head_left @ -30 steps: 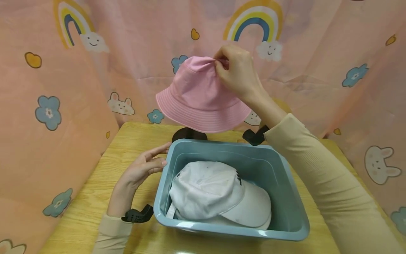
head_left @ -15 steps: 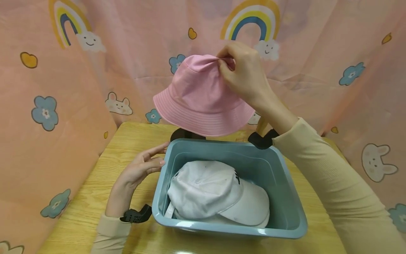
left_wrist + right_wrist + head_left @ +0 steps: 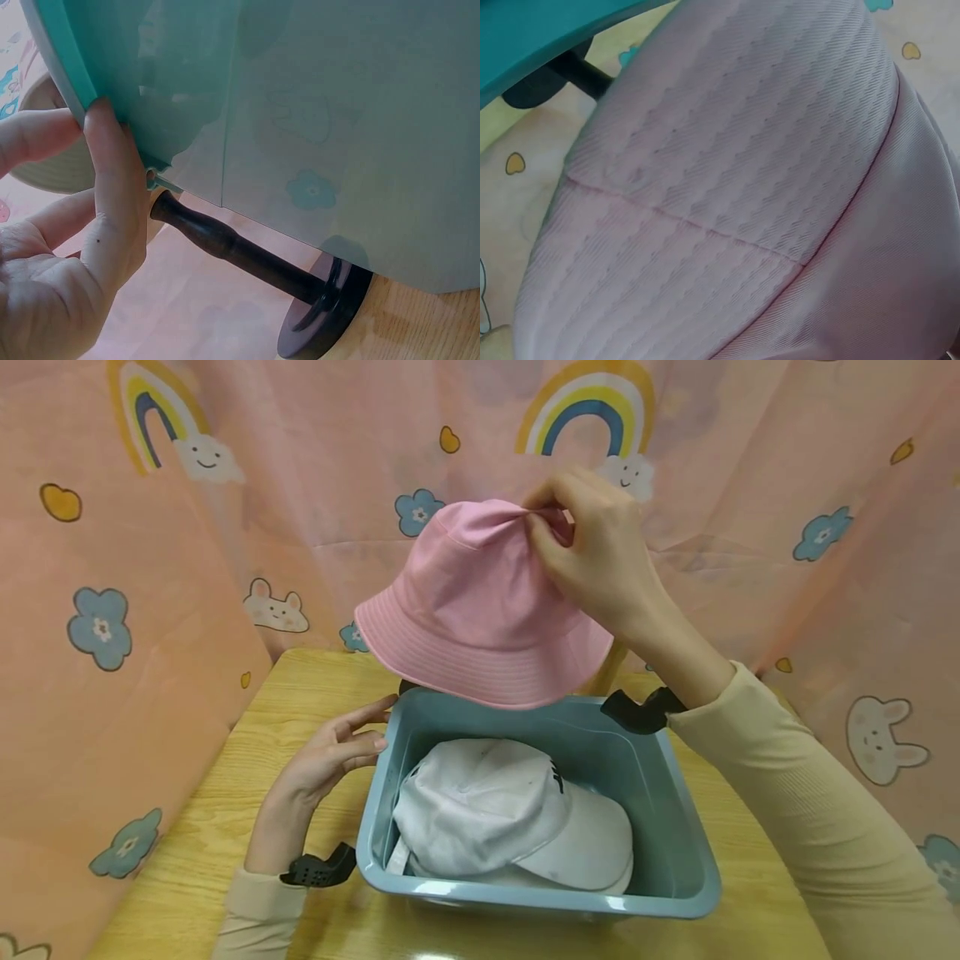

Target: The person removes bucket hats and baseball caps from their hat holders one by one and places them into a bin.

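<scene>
My right hand (image 3: 603,547) pinches the crown of a pink bucket hat (image 3: 483,610) between thumb and fingers. The hat hangs brim down above the back edge of a blue-grey plastic basin (image 3: 540,903), overlapping its rim in the head view. Its stitched brim (image 3: 705,172) fills most of the right wrist view, where the hand's grip is out of sight. A white baseball cap (image 3: 472,814) lies in the basin, visor to the right, with more white fabric beneath it. My left hand (image 3: 330,752) touches the basin's left rim with fairly straight fingers (image 3: 112,187).
A black turned stand (image 3: 225,244) with a round base stands behind the basin, mostly hidden in the head view. A mustard-coloured thing (image 3: 611,668) shows behind the hat. The wooden table (image 3: 225,827) is enclosed by a printed pink curtain (image 3: 330,460).
The right hand has carried the pink hat slightly rightward, then down and closer, so its brim now overlaps the basin's back rim. The left hand stays at the left rim.
</scene>
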Demonstrator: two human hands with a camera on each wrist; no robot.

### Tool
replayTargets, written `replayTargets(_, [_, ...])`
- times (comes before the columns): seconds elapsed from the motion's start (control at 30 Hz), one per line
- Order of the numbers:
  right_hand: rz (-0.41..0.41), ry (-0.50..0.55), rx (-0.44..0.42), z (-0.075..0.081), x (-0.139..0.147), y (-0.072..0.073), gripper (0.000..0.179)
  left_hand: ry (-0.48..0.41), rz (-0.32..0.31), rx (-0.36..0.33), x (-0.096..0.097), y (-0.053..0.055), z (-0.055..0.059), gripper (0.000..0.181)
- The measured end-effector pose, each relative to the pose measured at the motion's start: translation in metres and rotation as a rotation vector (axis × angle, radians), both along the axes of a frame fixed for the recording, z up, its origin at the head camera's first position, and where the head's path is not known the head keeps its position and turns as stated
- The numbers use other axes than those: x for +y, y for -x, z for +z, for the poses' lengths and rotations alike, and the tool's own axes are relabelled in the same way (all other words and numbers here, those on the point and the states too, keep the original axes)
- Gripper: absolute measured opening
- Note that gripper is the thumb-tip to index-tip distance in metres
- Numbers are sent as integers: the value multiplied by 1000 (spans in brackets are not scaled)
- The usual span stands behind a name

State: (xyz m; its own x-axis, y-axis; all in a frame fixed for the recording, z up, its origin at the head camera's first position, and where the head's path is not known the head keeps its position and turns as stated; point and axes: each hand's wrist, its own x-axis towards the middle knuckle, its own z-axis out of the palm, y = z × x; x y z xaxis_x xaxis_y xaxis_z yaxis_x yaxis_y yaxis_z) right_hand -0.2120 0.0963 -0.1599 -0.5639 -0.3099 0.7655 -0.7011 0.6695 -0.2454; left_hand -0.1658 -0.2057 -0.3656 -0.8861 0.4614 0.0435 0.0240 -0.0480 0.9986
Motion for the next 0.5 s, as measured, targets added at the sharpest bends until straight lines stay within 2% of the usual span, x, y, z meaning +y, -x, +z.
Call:
replayTargets(0.2, [13,-6,21,1,1,-10,13,-13,-1,-1,0,0,-1,65])
replayTargets(0.5, [31,4,-11,1,6,-26,11,21,55,-4,0,-2,-1,59])
